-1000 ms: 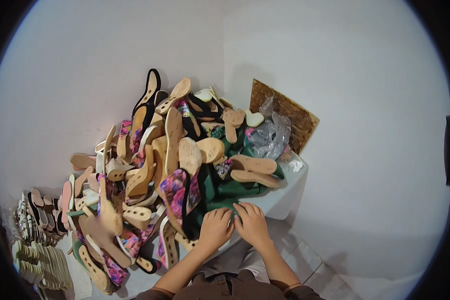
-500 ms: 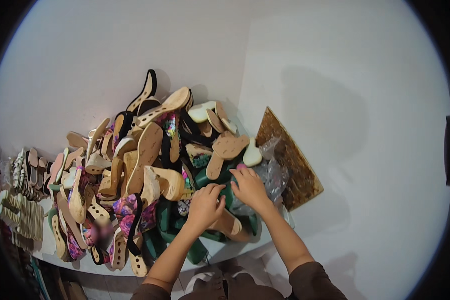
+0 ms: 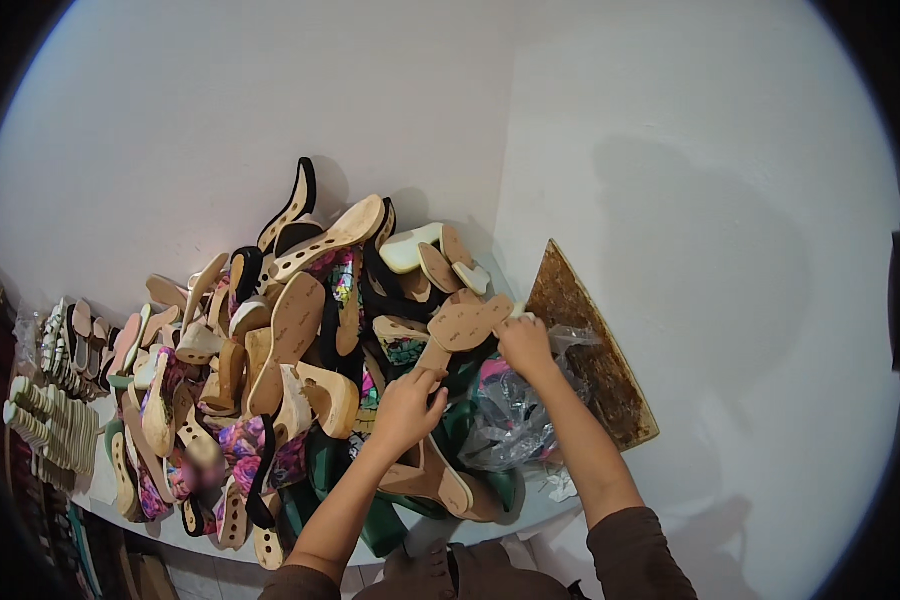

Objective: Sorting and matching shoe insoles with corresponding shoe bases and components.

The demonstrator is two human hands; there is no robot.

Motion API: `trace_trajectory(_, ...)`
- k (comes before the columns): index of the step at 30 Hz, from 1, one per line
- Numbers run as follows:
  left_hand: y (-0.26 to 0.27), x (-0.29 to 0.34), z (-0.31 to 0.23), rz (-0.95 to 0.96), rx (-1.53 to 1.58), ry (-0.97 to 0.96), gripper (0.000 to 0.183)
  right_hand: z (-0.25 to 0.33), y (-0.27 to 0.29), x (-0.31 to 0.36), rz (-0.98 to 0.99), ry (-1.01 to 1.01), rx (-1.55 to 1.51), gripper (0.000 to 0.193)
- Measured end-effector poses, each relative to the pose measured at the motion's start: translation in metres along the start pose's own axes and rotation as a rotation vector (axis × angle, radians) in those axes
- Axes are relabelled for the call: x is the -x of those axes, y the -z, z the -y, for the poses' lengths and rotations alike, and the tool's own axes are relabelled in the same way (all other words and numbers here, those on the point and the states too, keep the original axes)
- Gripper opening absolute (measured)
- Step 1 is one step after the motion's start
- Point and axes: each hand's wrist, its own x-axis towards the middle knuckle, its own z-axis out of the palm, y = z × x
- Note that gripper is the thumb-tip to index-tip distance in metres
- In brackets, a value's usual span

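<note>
- The left hand (image 3: 407, 412), toward seven o'clock, is touching or nearly touching a tan insole's (image 3: 470, 322) narrow end; thumb and fingers are standing apart, and any pinch is impossible to confirm.
- The right hand (image 3: 523, 345), toward four o'clock, is curling beside the broad end; its fingertips are partly hiding, leaving its hold uncertain.
- The insole is lying near centre, on the heap of shoes (image 3: 290, 330), which is spreading toward nine o'clock, its lower layers being concealed.
- Green shoes (image 3: 380, 528), at seven o'clock, are passing partly behind the left forearm.
- A plastic bag (image 3: 505, 430), at five o'clock, is blurring its contents.
- A brown board (image 3: 610, 380), at four o'clock, is disappearing partly behind the bag.
</note>
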Motion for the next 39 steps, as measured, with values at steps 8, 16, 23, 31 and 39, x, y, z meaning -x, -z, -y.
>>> trace_trajectory(8, -0.005, -0.019, -0.002, -0.073, 0.085, 0.053, 0.022, -0.013, 0.055, -0.024, 0.11, 0.102, -0.188, 0.047)
trace_trajectory(16, 0.002, -0.011, 0.006, 0.019, 0.135, 0.155, 0.027, -0.007, 0.007, -0.032, 0.702, 0.004, 0.092, 0.037)
trace_trajectory(23, 0.01, -0.021, 0.001, -0.061, 0.25, 0.163, 0.033, 0.001, 0.138, -0.047, -0.016, 0.207, -0.379, 0.025)
trace_trajectory(31, 0.003, -0.022, 0.011, -0.053, 1.131, 0.328, 0.045, 0.017, 0.152, -0.071, -0.015, 0.304, -1.444, 0.034)
trace_trajectory(39, -0.004, -0.004, 0.024, -0.191, 1.237, 0.591, 0.039, 0.041, 0.051, -0.052, -0.03, -0.027, -1.433, 0.049)
